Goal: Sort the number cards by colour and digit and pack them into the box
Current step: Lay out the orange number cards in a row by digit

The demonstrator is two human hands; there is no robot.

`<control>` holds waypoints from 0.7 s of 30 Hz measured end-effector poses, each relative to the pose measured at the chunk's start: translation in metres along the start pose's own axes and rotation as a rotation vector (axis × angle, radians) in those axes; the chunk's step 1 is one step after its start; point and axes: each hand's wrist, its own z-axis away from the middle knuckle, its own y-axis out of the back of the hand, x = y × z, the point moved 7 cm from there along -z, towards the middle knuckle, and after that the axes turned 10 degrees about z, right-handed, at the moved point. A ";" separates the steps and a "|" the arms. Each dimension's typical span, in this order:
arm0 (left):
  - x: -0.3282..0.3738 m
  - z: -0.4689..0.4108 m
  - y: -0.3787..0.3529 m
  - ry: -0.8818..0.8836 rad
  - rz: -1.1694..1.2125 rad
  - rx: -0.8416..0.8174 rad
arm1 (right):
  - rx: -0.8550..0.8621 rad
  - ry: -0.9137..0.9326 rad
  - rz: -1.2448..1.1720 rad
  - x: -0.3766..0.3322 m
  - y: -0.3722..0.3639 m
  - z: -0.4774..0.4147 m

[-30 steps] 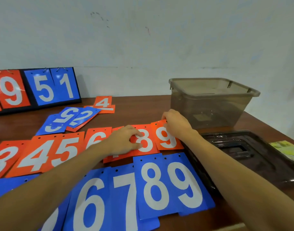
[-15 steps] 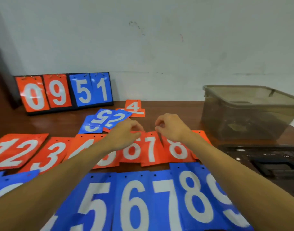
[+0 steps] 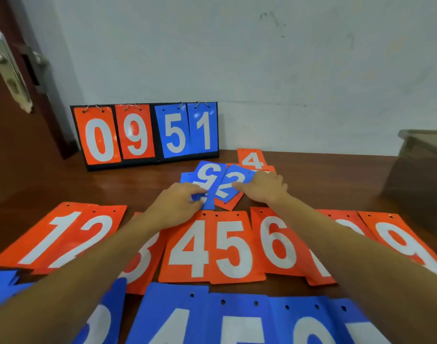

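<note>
A small loose pile of blue cards (image 3: 212,180), with a 5 and a 2 showing, lies on orange cards at the table's middle. My left hand (image 3: 180,206) pinches the near edge of a blue card in that pile. My right hand (image 3: 268,188) rests flat on the pile's right side, thumb on the blue 2. An orange 4 card (image 3: 252,158) lies just behind. Nearer me, a row of orange cards (image 3: 212,247) runs 1 to 9 under my forearms. A row of blue cards (image 3: 237,319) lies closest. The grey box (image 3: 421,160) shows at the right edge.
A black scoreboard stand (image 3: 145,135) showing 0 9 5 1 leans against the white wall at the back. A brown door with a metal handle (image 3: 11,78) is at the left. The wooden table (image 3: 113,184) carries everything.
Both hands have left the orange 7, 8 and 9 cards and reached forward to the blue pile. My view has swung left, pushing the box to the frame's edge.
</note>
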 end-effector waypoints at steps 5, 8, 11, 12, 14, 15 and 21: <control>-0.005 -0.001 -0.001 -0.018 -0.033 -0.012 | -0.005 -0.127 -0.153 -0.017 -0.010 -0.006; -0.005 -0.003 -0.002 -0.024 -0.048 -0.028 | 0.026 -0.124 -0.388 -0.020 -0.012 -0.010; -0.004 -0.005 -0.003 -0.015 -0.049 -0.034 | 0.104 -0.132 -0.480 -0.007 0.001 -0.006; -0.003 -0.006 -0.003 -0.007 -0.057 -0.043 | 0.138 -0.150 -0.526 0.002 0.006 -0.002; 0.000 -0.009 -0.006 0.015 -0.088 -0.078 | 0.195 -0.184 -0.639 0.021 0.014 0.003; 0.002 -0.010 -0.006 0.024 -0.107 -0.091 | 0.215 -0.191 -0.680 0.028 0.017 0.007; 0.047 0.001 0.012 -0.037 0.023 0.174 | 0.191 -0.100 -0.973 0.048 0.034 0.035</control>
